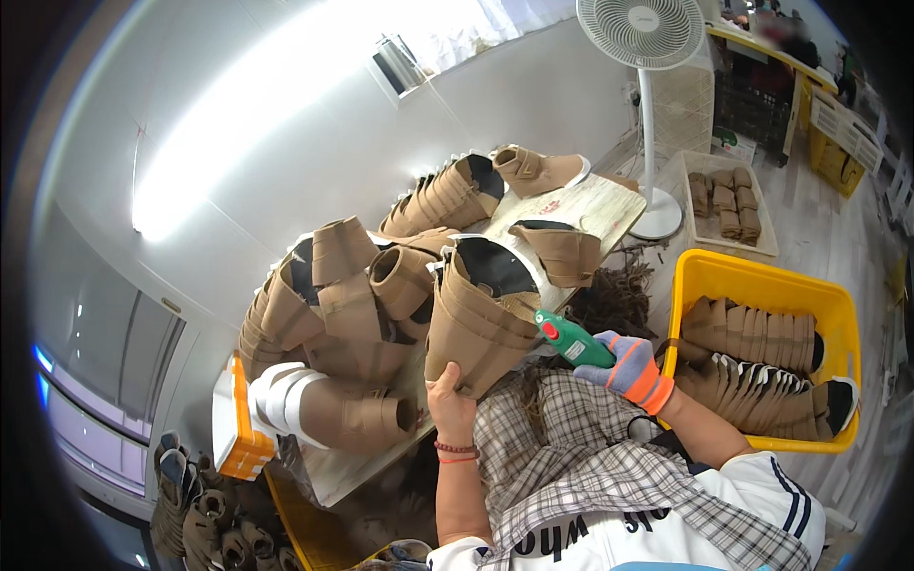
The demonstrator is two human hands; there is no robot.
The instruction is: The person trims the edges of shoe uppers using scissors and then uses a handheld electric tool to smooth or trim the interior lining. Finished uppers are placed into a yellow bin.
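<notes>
My left hand [451,404] grips the lower edge of a nested stack of tan shoe uppers [476,333] with black lining, thumb on the outside. The stack is tilted above the near edge of the table, its opening facing away from me. My right hand [630,369], in a grey and orange work glove, is closed round a green hand-held power tool [575,343] with a red button. The tool's tip is close to the right side of the stack; I cannot tell whether it touches. Fingers of the left hand behind the stack are hidden.
More tan uppers [347,314] crowd the pale worktable [619,205]. At right, a yellow crate [762,271] holds rows of uppers; beyond it stand a white bin [700,200] and a white fan [647,114]. Dark scraps [614,300] lie beyond the table. An orange-and-white box [238,423] is at left.
</notes>
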